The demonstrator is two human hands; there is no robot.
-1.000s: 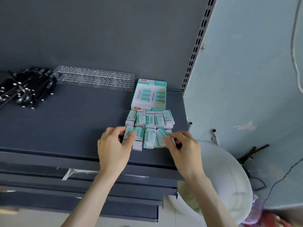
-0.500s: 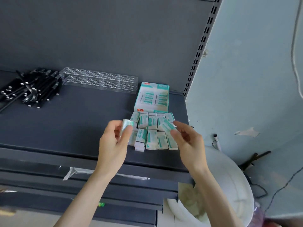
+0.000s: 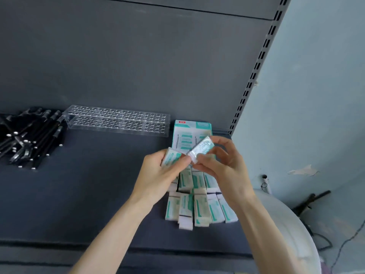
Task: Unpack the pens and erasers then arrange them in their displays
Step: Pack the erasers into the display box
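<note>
Several white erasers with teal sleeves [image 3: 199,206] lie in rows on the dark shelf [image 3: 88,194]. Above them my left hand [image 3: 158,175] grips one eraser [image 3: 171,156]. My right hand [image 3: 223,165] pinches a wrapped eraser [image 3: 201,148], tilted, its lower end touching my left thumb. The white and teal eraser box [image 3: 189,131] lies behind my hands, partly hidden. A clear plastic pen display with holes [image 3: 118,121] stands at the back of the shelf. A pile of black pens [image 3: 29,137] lies at the far left.
The shelf's grey back panel [image 3: 138,66] rises behind, with a slotted upright [image 3: 254,70] at its right end. A white round bin [image 3: 286,234] stands below right of the shelf. Cables and dark tools [image 3: 310,200] lie on the floor by the wall.
Both hands have lifted higher off the eraser rows and come together, each still holding an eraser. The right hand's eraser now touches the left thumb. The view has moved closer.
</note>
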